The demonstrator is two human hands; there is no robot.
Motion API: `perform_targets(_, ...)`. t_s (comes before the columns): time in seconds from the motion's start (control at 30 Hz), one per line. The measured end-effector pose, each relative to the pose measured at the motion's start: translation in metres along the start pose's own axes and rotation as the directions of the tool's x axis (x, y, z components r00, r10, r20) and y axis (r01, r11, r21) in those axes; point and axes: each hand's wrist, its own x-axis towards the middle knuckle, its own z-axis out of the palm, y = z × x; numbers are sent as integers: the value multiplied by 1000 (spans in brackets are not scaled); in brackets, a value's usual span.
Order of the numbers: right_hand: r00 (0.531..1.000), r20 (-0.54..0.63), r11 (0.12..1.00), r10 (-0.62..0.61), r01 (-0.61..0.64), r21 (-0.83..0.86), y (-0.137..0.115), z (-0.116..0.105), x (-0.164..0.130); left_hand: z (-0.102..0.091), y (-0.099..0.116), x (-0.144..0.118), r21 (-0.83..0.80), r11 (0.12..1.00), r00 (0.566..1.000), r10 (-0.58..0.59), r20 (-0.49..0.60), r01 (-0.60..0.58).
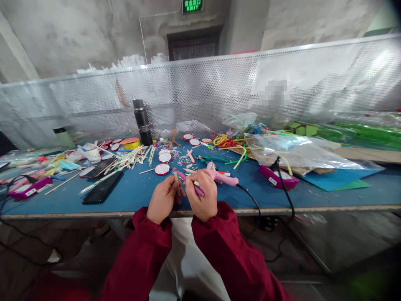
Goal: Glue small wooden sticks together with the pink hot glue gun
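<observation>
Left hand point(163, 200) curled at the table's point(131, 196) near edge, fingers pinched on a thin wooden stick point(176, 175) held upright. Right hand point(202, 194) closed around a purple marker point(191, 184), tip angled up-left, touching or just beside the stick; cannot tell which. Both hands nearly touching, red sleeves below. Just beyond the right hand, a pink glue gun point(221, 175) lying on the blue tabletop, black cord trailing off the edge. Ahead of the left hand, a red-rimmed disc point(162, 169). To the left, a phone point(102, 187) and scattered sticks point(125, 161); farther back, a black flask point(142, 121).
</observation>
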Motion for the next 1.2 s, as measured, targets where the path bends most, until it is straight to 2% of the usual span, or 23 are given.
perform_targets(0.83,1000,7,1000,12,-12,-2,0,0,0,0,3,-1,7,1000,1000,-18,-10,18)
perform_targets(1.2,1000,12,1000,17,-17,6,0,-1,0,-1,-1,0,52,999,1000,15,-5,-15)
